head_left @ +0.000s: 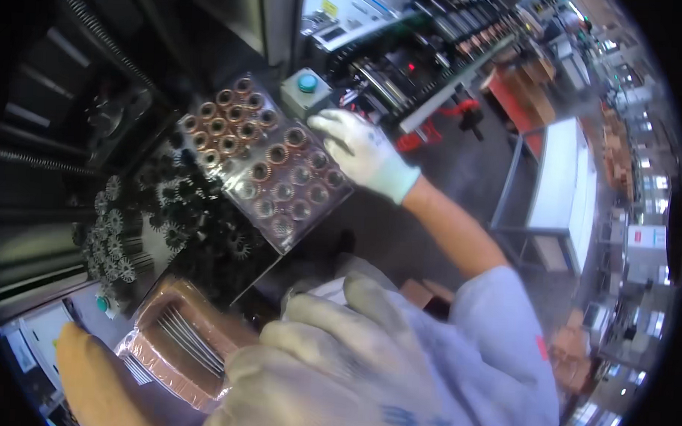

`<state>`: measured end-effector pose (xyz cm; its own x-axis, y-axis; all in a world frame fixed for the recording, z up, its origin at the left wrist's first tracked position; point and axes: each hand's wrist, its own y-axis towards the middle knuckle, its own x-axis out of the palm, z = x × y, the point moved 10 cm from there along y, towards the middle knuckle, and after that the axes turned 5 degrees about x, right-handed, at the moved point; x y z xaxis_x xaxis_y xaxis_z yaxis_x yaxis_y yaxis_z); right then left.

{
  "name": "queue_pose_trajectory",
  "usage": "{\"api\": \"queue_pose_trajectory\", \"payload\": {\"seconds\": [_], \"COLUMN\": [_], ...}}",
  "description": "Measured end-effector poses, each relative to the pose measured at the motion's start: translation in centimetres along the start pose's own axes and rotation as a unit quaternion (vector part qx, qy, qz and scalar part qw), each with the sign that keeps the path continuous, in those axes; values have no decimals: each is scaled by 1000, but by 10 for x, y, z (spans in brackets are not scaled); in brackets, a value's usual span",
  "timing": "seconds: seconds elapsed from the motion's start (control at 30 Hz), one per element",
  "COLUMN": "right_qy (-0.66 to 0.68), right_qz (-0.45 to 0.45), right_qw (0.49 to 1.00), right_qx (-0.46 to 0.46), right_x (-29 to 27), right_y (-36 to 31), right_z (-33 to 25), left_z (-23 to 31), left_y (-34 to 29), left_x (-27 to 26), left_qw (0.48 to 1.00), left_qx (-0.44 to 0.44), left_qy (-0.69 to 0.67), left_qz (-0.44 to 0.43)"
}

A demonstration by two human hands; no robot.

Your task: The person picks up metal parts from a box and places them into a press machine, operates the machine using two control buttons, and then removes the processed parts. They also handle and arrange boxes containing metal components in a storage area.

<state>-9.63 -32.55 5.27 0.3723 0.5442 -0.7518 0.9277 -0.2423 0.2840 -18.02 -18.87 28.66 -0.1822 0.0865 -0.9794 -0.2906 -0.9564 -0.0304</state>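
The gloved right hand (362, 152) grips the clear tray (264, 161) of copper-wound coils, its long axis running upper-left to lower-right, while the left hand (335, 370) curls loosely, grip unclear.

Grey switch box with a teal push-button (307, 86), taken as landmark. Dark machine frame (82, 91) well to its left. Red stand (514, 99) far to its right; white bench (563, 183) beyond that, lower right. Black toothed wheels (114, 243) in rows, lower left of it.
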Motion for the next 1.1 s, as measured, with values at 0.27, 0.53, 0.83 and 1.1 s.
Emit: {"api": "queue_pose_trajectory", "payload": {"seconds": [0.27,0.53,0.83,1.1], "right_qy": [11,41,170,442], "right_qz": [97,253,580,702], "right_qw": [970,847,518,75], "right_qx": [221,465,606,554], "right_x": [-104,-150,-67,78], "right_y": [-230,-531,-864,-949], "right_z": [81,108,72,14], "left_z": [147,358,527,519], "left_y": [102,183,340,340], "left_x": [15,66,240,621], "left_qw": [964,858,762,525], "left_qx": [264,507,558,-89], "left_qy": [-31,-61,-171,-530], "left_qz": [11,-50,-279,-660]}}
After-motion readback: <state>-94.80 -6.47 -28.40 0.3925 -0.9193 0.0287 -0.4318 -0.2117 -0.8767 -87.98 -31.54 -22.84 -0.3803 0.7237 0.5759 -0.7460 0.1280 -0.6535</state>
